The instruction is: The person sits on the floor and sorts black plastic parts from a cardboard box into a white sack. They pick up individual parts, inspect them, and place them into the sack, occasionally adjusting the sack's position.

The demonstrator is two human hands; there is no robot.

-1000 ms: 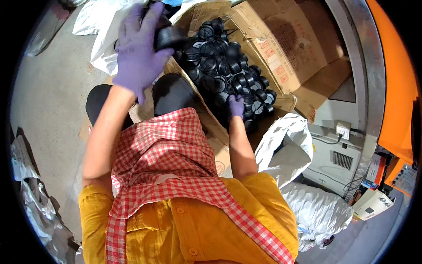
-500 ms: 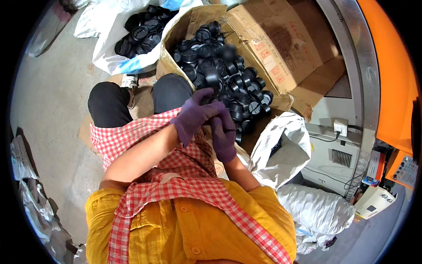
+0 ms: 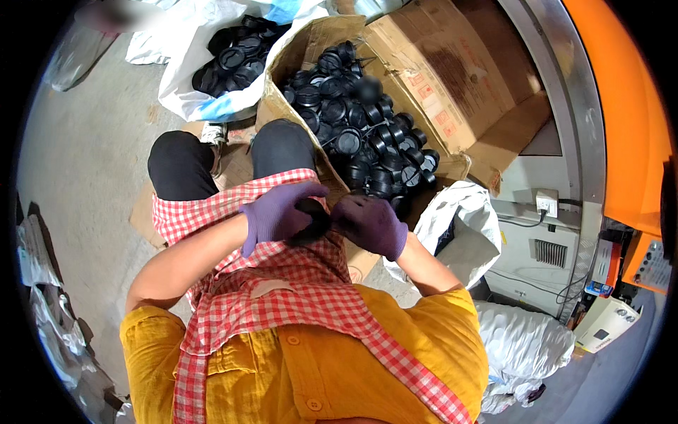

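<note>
Both my hands wear purple gloves and meet above my checked apron, close to the box's near edge. My left hand (image 3: 277, 213) is closed around a round black plastic cap (image 3: 309, 223), its outline blurred and partly covered by the glove. Fingers curled, my right hand (image 3: 370, 225) sits right beside that cap; whatever it pinches is hidden. Beyond the hands, a cardboard box (image 3: 288, 112) holds a heap of similar round black plastic caps (image 3: 348, 141), some with thin stems sticking out.
A white sack (image 3: 180, 81) with more black parts stands left of the box. Another white sack (image 3: 472, 247) gapes open at the right, near a grey machine cabinet (image 3: 526, 244) with a plug and cable. My knees flank the work area; plastic bags lie at far left.
My hands have drawn back from the box toward my lap and moved slightly apart. The black cap now shows in my left hand.
</note>
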